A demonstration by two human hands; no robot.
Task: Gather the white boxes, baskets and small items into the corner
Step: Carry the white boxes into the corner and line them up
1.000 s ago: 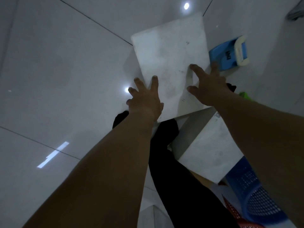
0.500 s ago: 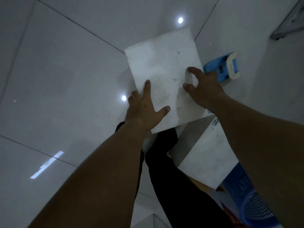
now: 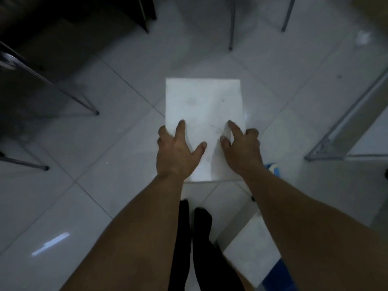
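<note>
A white box [image 3: 202, 106] is held up over the tiled floor in front of me, its flat top facing the camera. My left hand [image 3: 177, 152] grips its near left edge, thumb lying on top. My right hand [image 3: 241, 150] grips the near right edge with fingers spread on the top face. A second white box [image 3: 249, 246] lies low at the right beside my legs, partly hidden by my right arm. A blue basket [image 3: 277, 278] shows as a sliver at the bottom right.
Dark furniture on thin metal legs [image 3: 63, 89] fills the upper left. Chair legs [image 3: 231, 28] stand at the top centre. A metal frame [image 3: 344, 127] runs along the right. A small blue item [image 3: 274, 168] peeks out behind my right wrist.
The box has turned square to me and come off the floor in both hands. My view has swung toward the furniture. My left thumb has spread across the top.
</note>
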